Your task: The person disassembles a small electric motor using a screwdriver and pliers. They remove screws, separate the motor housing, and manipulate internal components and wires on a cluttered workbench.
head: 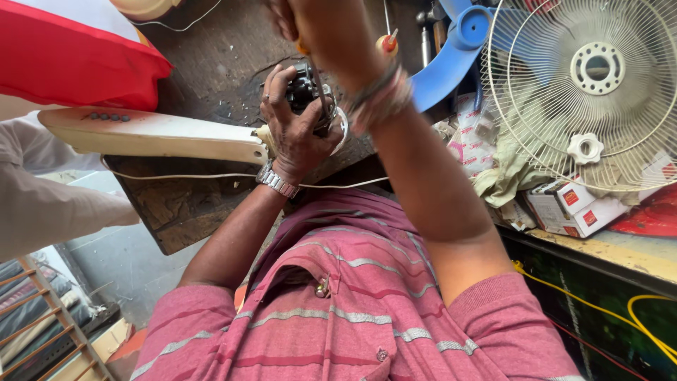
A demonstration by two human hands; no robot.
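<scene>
One dark, scarred wooden workbench [211, 63], cluttered: white fan grille [592, 92], blue fan blade [451, 60]. Black fan motor [305, 88] on cream stand [155, 134], grasped by left hand [296, 127]; right hand [310, 28] seemingly clenches a screwdriver [323, 92].

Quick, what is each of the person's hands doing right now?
Left hand: closed around the dark fan motor.
Right hand: mostly out of view at the top edge; whether it grips anything cannot be told.
</scene>
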